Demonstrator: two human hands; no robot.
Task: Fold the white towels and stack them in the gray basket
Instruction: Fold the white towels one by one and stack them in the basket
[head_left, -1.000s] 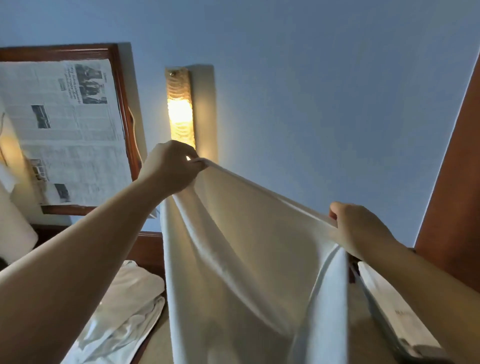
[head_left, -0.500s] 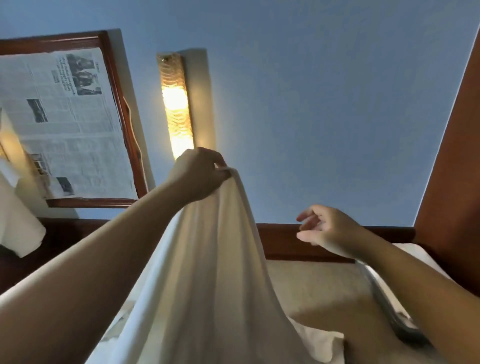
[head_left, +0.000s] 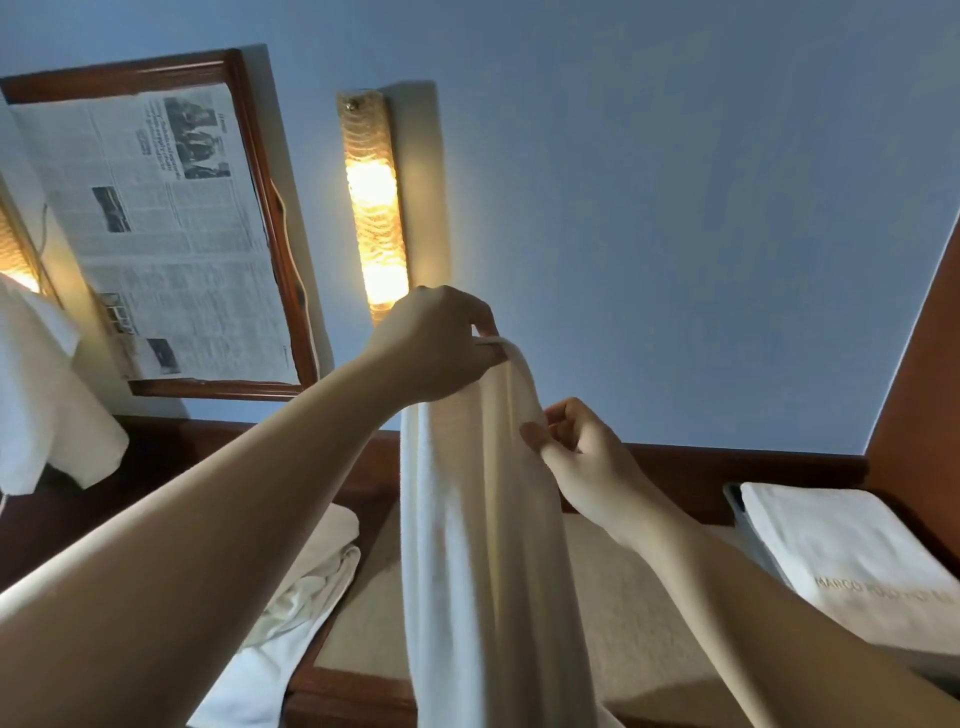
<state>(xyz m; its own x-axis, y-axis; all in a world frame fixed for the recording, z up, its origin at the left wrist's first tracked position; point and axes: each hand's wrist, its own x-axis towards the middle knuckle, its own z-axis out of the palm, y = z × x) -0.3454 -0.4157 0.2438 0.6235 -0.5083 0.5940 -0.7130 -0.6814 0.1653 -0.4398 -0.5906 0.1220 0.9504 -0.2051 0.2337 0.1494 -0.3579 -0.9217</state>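
Head view: we see the left hand (head_left: 436, 345) raised in front of the blue wall (head_left: 675, 208), its thumb and fingers pinching the top edge of a white towel (head_left: 483, 545) that hangs straight down in long folds. Our right hand (head_left: 582, 457) sits just beside the towel's right edge, lower down, fingers curled and nipping the cloth there. A folded white towel (head_left: 841, 556) lies at the right on a gray basket (head_left: 748, 525); loose towels (head_left: 306, 587) lie at the left. A lit wall lamp (head_left: 371, 208) glows behind.
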